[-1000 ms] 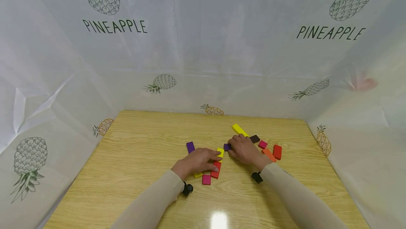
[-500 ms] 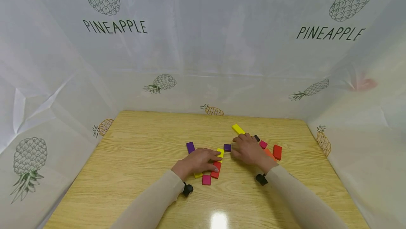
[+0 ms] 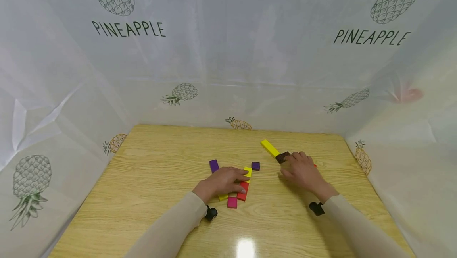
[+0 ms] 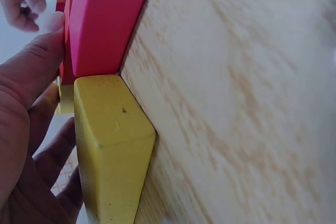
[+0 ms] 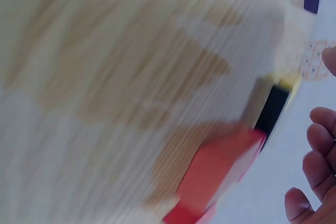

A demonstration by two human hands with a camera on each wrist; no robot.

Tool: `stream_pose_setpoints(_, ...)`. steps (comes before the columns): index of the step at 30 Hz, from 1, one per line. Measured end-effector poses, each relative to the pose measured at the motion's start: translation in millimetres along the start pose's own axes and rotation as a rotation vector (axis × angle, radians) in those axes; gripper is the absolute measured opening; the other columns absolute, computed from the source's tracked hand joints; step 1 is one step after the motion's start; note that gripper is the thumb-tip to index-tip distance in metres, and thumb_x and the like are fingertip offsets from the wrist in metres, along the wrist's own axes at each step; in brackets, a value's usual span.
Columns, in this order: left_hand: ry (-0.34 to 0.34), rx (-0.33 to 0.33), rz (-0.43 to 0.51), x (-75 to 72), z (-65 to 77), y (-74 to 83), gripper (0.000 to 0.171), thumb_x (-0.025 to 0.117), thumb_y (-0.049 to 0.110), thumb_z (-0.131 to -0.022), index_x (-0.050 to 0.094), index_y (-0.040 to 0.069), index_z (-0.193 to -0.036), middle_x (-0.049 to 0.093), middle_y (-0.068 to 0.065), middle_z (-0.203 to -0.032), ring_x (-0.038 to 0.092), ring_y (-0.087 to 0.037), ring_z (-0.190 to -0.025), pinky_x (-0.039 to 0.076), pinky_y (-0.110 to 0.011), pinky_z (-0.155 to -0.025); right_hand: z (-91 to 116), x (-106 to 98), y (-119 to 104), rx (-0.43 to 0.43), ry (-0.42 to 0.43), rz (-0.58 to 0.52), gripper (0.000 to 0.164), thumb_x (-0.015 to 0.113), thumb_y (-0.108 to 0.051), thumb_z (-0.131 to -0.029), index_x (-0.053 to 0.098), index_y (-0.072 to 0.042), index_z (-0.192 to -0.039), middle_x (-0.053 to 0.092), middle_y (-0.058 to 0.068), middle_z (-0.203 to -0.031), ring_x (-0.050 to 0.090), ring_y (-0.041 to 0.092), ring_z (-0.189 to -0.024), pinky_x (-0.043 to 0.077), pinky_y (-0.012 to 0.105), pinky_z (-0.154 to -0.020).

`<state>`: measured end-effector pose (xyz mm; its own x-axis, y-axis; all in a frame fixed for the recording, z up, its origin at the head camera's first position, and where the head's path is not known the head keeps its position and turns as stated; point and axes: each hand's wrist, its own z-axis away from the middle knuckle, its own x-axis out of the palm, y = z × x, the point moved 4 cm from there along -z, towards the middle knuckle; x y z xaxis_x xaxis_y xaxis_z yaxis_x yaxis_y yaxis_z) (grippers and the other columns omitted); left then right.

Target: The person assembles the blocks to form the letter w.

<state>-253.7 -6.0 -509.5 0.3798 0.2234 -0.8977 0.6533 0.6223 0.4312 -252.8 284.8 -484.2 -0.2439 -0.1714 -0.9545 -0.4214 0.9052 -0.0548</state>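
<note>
In the head view my left hand (image 3: 223,180) rests over a group of blocks. Its fingertips touch a small yellow block (image 3: 248,174), and the thumb lies on a red block (image 3: 242,195). Beside them sit a pink block (image 3: 232,202) and a second yellow block (image 4: 118,145), partly covered by the hand in the head view. My right hand (image 3: 303,172) hovers with loosely bent fingers and nothing in them. Near its fingertips lies a dark brown block (image 3: 281,158), which meets a long yellow block (image 3: 269,148). An orange block (image 5: 210,166) shows below this hand in the right wrist view.
A small purple block (image 3: 255,166) lies alone between the hands. Another purple block (image 3: 214,165) sticks out behind the left hand. White pineapple-print sheeting (image 3: 228,51) walls the wooden table (image 3: 171,143) at the back and both sides.
My right hand has left the small purple block and moved right, over the orange, pink and red blocks, now mostly hidden. The dark block has shifted slightly left. The left hand stays still.
</note>
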Motion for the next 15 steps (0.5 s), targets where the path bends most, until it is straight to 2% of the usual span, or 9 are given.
stream_pose_setpoints(4, -0.004, 0.0, -0.007, 0.7, -0.6, -1.0, 0.052, 0.068, 0.044, -0.102, 0.062, 0.025, -0.15, 0.048, 0.006, -0.164, 0.044, -0.022, -0.152, 0.034, -0.042, -0.127, 14, -9, 13, 0.006, 0.024, 0.019, 0.031, 0.075, -0.028, -0.094, 0.071, -0.001, -0.108, 0.066, 0.013, -0.104, 0.055, 0.035, -0.094, 0.047, 0.052, -0.078)
stream_pose_setpoints(10, -0.006, -0.004, 0.006, -1.2, 0.2, 0.1, 0.052, 0.069, 0.042, -0.102, 0.062, 0.024, -0.151, 0.048, 0.006, -0.164, 0.044, -0.022, -0.153, 0.034, -0.043, -0.128, 33, -17, 29, 0.02, 0.035, 0.052, 0.037, 0.078, -0.03, -0.093, 0.072, 0.001, -0.112, 0.067, 0.015, -0.106, 0.056, 0.037, -0.096, 0.049, 0.052, -0.077)
stream_pose_setpoints(15, -0.001, 0.001, 0.009, -1.6, 0.8, 2.0, 0.053, 0.069, 0.042, -0.102, 0.062, 0.023, -0.15, 0.049, 0.005, -0.163, 0.044, -0.022, -0.152, 0.034, -0.043, -0.127, 47, -18, 37, 0.023, 0.041, 0.05, 0.034, 0.08, -0.032, -0.092, 0.072, -0.003, -0.107, 0.065, 0.01, -0.098, 0.055, 0.034, -0.091, 0.045, 0.045, -0.072)
